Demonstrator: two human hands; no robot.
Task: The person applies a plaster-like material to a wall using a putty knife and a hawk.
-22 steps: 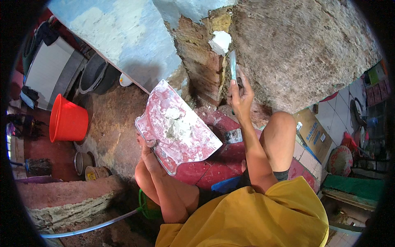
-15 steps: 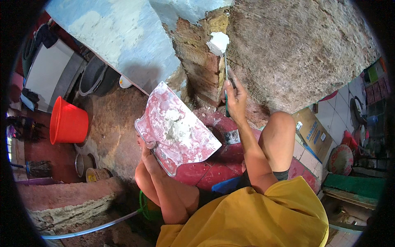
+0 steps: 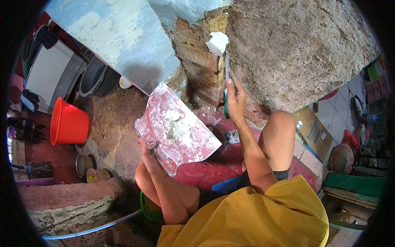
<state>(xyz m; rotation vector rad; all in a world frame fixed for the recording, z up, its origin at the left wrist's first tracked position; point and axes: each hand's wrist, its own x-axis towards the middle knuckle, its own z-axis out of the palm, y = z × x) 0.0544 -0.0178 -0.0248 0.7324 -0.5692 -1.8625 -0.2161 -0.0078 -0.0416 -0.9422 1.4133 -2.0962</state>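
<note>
Well, at the left a red bucket (image 3: 70, 122) stands well apart from both hands. Next, the person's left hand (image 3: 145, 151) is closed on the lower-left edge of a pink, white-smeared board (image 3: 157, 106); its fingers underneath are hidden. The board slants, its long straight edge running from upper left to lower right, with white paste (image 3: 177, 125) on it. Farther right and ahead, a white patch (image 3: 217, 43) clings to the bare brick corner (image 3: 205, 68). Just below it is a slim, flat-bladed tool (image 3: 226, 65), its long axis nearly up and down the view, its tip pointing away from the body at the patch's lower edge; whether they touch cannot be told. The right hand (image 3: 236, 101) pinches this tool, green handle (image 3: 226, 109) end lowermost, and is much nearer the patch than the left; a rough brown wall (image 3: 296, 49) rises to its right
</note>
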